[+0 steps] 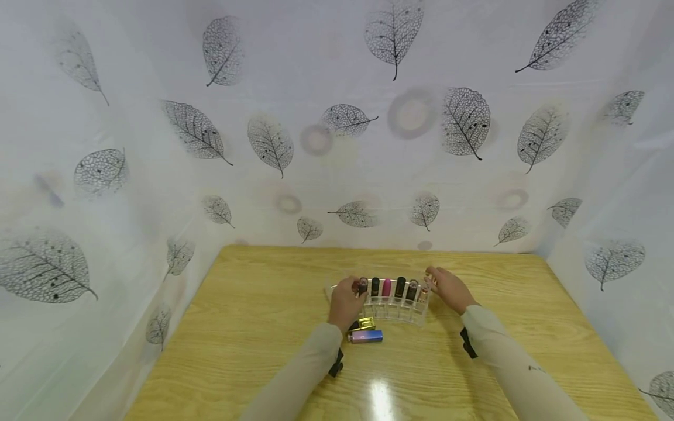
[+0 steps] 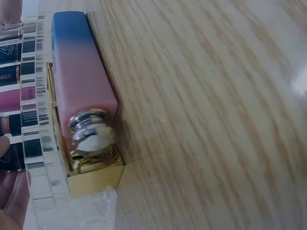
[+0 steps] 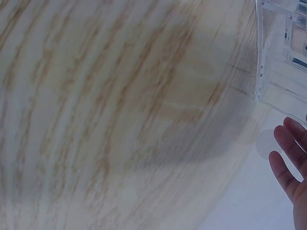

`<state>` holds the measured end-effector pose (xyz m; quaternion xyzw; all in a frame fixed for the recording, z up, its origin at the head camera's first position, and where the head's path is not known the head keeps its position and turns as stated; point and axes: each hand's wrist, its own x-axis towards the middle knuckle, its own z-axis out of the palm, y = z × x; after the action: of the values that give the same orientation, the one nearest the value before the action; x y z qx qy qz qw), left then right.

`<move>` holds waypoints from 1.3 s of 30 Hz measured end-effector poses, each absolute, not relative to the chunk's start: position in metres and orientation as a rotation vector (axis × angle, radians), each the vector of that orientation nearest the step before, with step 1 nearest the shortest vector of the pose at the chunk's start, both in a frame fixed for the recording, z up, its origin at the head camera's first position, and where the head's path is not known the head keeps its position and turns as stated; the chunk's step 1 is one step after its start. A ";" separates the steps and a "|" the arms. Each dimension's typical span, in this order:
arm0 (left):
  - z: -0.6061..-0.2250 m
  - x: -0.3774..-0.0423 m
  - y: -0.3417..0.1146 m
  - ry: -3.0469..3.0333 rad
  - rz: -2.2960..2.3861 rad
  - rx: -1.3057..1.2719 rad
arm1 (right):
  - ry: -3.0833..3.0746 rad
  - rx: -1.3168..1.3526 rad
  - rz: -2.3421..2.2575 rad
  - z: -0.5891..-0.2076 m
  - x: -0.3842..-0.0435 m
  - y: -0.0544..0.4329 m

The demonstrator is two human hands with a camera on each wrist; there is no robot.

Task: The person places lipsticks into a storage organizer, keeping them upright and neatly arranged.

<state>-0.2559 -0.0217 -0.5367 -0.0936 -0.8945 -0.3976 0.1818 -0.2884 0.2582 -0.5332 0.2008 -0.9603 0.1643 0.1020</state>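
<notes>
A clear stepped lipstick organizer (image 1: 395,310) stands on the table, with a row of lipsticks in its back tier. My left hand (image 1: 344,301) pinches the dark lipstick (image 1: 363,285) at the row's left end; in the left wrist view the thumb lies against that lipstick (image 2: 12,158). Beside it are black lipsticks, a bright pink lipstick (image 1: 387,287) and, at the right end, a rose-gold lipstick (image 1: 423,294). My right hand (image 1: 450,287) grips the organizer's upper right corner by the fingertips. Its other fingers (image 3: 290,143) spread apart in the right wrist view.
In front of the organizer lies a blue-to-pink lip tube (image 1: 365,336) with a silver end. Right behind it is a gold and black lipstick (image 1: 365,323). The wooden table (image 1: 253,327) meets a leaf-patterned curtain (image 1: 358,175) at the back and sides.
</notes>
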 end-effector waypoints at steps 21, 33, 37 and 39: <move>-0.535 -0.243 -0.046 -2.591 -1.020 -0.415 | -2.854 0.599 0.498 -0.534 -0.287 0.258; -0.518 -0.218 -0.054 -2.642 -0.737 -0.731 | -2.842 0.596 0.504 -0.533 -0.290 0.257; -0.514 -0.206 -0.049 -2.651 -0.550 -0.951 | -2.843 0.595 0.502 -0.533 -0.290 0.257; -0.514 -0.201 -0.045 -2.655 -0.458 -1.047 | -2.843 0.593 0.504 -0.533 -0.290 0.257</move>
<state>-0.2015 -0.0454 -0.5135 -0.3592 -0.9113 -0.1574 0.1254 -0.2903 0.2575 -0.5325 0.2002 -0.9600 0.1702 0.0969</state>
